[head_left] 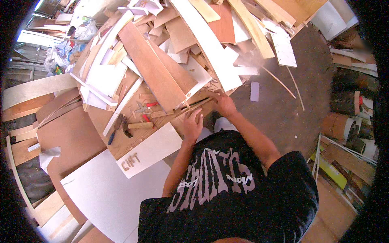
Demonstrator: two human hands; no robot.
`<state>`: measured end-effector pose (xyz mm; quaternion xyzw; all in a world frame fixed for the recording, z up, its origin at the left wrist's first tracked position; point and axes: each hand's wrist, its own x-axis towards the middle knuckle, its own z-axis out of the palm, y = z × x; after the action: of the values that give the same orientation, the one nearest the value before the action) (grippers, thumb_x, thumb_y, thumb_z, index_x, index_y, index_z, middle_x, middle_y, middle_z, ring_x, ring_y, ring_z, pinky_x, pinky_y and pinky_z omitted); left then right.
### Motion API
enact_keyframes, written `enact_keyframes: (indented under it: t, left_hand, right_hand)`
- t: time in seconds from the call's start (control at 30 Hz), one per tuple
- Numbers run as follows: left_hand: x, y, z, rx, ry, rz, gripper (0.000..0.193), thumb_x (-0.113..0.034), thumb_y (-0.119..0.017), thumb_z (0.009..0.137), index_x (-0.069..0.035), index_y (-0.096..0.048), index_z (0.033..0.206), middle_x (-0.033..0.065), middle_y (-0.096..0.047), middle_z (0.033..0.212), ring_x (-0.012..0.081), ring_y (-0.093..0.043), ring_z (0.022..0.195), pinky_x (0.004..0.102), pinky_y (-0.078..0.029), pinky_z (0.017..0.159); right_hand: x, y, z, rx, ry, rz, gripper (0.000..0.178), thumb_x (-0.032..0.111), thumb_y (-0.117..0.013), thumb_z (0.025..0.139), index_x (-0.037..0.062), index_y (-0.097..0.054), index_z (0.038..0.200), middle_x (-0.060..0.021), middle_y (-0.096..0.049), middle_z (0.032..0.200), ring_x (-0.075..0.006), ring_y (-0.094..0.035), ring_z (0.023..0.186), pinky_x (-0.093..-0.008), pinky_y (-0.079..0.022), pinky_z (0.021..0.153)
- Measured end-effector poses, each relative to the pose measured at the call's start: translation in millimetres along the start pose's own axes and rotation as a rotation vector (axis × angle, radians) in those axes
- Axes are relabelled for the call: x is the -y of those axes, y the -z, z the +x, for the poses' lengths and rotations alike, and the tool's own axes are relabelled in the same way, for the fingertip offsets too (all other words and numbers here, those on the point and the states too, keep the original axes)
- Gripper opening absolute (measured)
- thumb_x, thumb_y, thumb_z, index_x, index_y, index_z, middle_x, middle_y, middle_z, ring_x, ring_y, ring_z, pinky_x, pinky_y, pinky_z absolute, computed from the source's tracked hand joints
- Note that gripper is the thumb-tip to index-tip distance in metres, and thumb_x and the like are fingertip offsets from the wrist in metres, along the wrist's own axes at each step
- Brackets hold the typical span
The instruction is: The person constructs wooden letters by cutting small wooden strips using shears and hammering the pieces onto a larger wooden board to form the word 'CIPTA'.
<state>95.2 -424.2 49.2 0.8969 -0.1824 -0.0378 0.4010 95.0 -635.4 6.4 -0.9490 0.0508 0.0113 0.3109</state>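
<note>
The left hand (192,126) is lying on the wooden bench (121,141), its fingers spread apart and pressing down just beside a thin wooden strip (190,107). The right hand (224,104) is resting at the far end of that same strip, fingers curled together over it, though whether they are actually clamping it cannot be told. The strip is lying at the bench's right edge, running leftward under the corner of a long brown board (152,69) that is leaning across the pile.

No boxes or bins are showing near the hands. To the left of the strip, red-handled pliers (146,107) are lying on the bench, with a hammer (133,126) just below them and a blue-handled tool (112,137) further left. A white panel (152,150) with cut-out letters is sitting at the bench's near edge. Behind the hands, a heap of white and brown offcuts (202,44) is crowding the bench, overhanging the spot where the hands are. A small pale piece (254,91) is lying on the dark floor (300,65) to the right.
</note>
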Motion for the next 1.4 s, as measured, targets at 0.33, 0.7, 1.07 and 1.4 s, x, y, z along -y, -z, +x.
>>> enact_keyframes:
  t: [0.33,0.7,1.07,1.4]
  left_hand:
    - [8.2,0.5,-28.7,-0.077,-0.019,0.028,0.023,-0.007,-0.063,0.090,-0.005,-0.070,0.112,0.0170,-0.068,0.113,0.0360,-0.061,0.110,0.0428,-0.051,0.094]
    - [32.0,23.6,-72.8,-0.271,0.137,0.193,0.034,-0.007,-0.068,0.085,-0.006,-0.068,0.119,0.0182,-0.062,0.125,0.0347,-0.061,0.115,0.0419,-0.049,0.099]
    - [65.9,95.2,-115.4,-0.670,0.508,-0.103,0.059,-0.002,-0.068,0.088,-0.009,-0.049,0.144,0.0195,-0.042,0.146,0.0233,-0.065,0.103,0.0285,-0.059,0.067]
    - [115.2,236.3,-164.1,-0.744,0.560,-0.829,0.026,0.001,-0.064,0.093,0.006,-0.060,0.118,0.0128,-0.069,0.099,0.0193,-0.070,0.089,0.0336,-0.064,0.075]
  right_hand:
    - [0.0,22.0,-2.3,0.145,-0.015,0.008,0.027,0.023,-0.067,0.087,0.0088,-0.068,0.110,-0.0134,-0.064,0.112,-0.0353,-0.066,0.098,-0.0443,-0.056,0.083]
    - [-25.9,45.5,-49.8,0.402,-0.198,0.227,0.024,0.020,-0.071,0.090,0.0064,-0.070,0.110,-0.0134,-0.072,0.100,-0.0242,-0.067,0.086,-0.0380,-0.054,0.078]
    - [43.5,13.7,-82.3,0.570,-0.248,0.573,0.029,0.028,-0.069,0.094,0.0030,-0.070,0.108,-0.0040,-0.071,0.093,-0.0153,-0.062,0.083,-0.0327,-0.050,0.079]
    - [179.3,-34.1,-82.4,0.500,-0.075,0.505,0.032,0.027,-0.076,0.089,0.0029,-0.072,0.110,-0.0075,-0.073,0.097,-0.0149,-0.065,0.084,-0.0320,-0.054,0.079]
